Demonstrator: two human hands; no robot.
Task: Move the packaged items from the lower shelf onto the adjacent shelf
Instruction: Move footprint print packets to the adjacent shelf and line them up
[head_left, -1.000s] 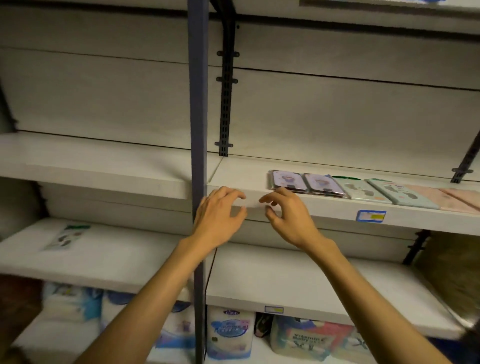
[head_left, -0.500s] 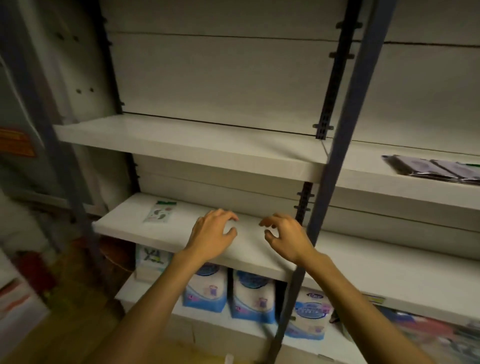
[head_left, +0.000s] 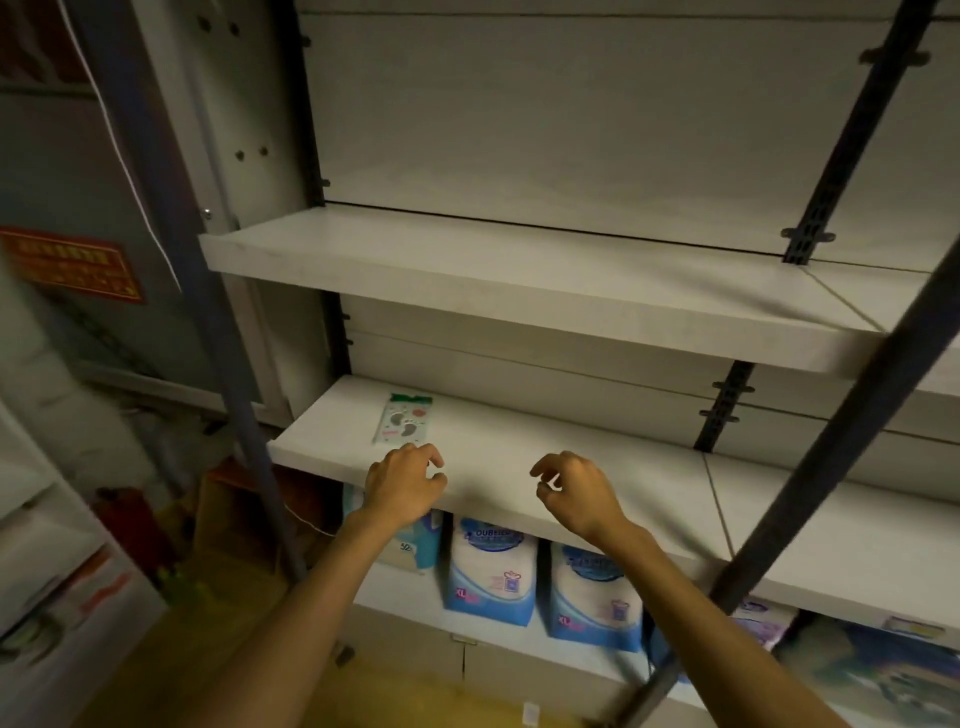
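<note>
Hands now nearer packet (head_left: 403, 419), left hand (head_left: 402, 483) empty, half-curled

Lower shelf (head_left: 597, 467): surface bare right of the flat packet (head_left: 404, 420), open gap up to the shelf above (head_left: 519, 270). Dark slanted post (head_left: 810, 467) crosses in front, far right of packet.

Single head-worn wide-angle view, looking forward and down, close to the white shelf (head_left: 519, 483) front, edges somewhat blurred
</note>
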